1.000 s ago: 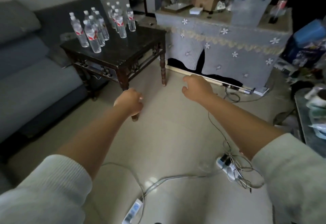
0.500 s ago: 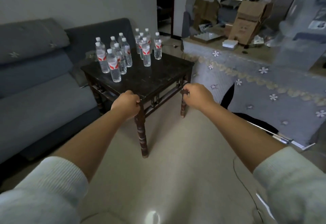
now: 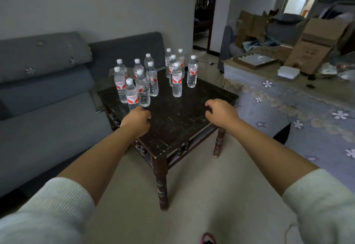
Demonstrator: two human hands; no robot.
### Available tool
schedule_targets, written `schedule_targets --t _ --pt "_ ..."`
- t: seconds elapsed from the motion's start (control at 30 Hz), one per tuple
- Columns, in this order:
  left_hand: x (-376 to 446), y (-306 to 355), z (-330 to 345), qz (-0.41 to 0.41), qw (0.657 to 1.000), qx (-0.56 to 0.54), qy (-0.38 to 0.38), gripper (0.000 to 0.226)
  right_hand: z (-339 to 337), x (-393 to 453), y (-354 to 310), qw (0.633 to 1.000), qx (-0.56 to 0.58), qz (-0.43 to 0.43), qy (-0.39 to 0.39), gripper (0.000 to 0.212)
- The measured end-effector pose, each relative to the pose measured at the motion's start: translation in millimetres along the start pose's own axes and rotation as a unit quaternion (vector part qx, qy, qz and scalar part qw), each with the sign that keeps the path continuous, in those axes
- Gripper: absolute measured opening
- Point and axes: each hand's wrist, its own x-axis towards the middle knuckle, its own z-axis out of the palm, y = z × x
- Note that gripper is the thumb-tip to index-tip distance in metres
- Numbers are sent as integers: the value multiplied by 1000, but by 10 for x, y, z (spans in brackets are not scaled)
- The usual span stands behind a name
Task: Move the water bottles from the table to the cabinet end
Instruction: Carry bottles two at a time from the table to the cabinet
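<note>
Several clear water bottles (image 3: 177,81) with white caps and red-and-white labels stand upright in two clusters on the far half of a dark wooden table (image 3: 180,122). My left hand (image 3: 136,121) hovers over the table's left side, just in front of the nearest bottle (image 3: 131,96), fingers curled and holding nothing. My right hand (image 3: 221,114) hangs over the table's right side, fingers loosely curled and apart, empty. The cloth-covered cabinet (image 3: 299,109) stretches along the right.
A grey sofa (image 3: 44,109) runs along the left, right behind the table. Cardboard boxes (image 3: 315,46), a tray and a white container sit on the cabinet's top. A doorway opens at the back. Pale floor lies between me and the table.
The view has come closer to the table and tilted up. Both hands have risen from the table's front edge to over its top, the left one close to the nearest bottle.
</note>
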Motion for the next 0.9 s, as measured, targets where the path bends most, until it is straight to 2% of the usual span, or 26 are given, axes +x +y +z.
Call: schedule_targets --t 0.4,0.63,0.83,0.9 --pt "1720 -138 -117 -142 990 20 12 35 89 2343 341 995 10 -84 -49 37" --pt "2334 -587 -3 -232 973 2 1 50 472 3342 138 991 11 -102 -81 31" --pt "2867 -1033 -41 -204 977 0 -60 71 700 4043 -131 992 -7 -71 -100 31" --pt "2967 -1116 -41 -185 979 5 -91 70 749 4231 -183 993 -9 -63 -100 31"
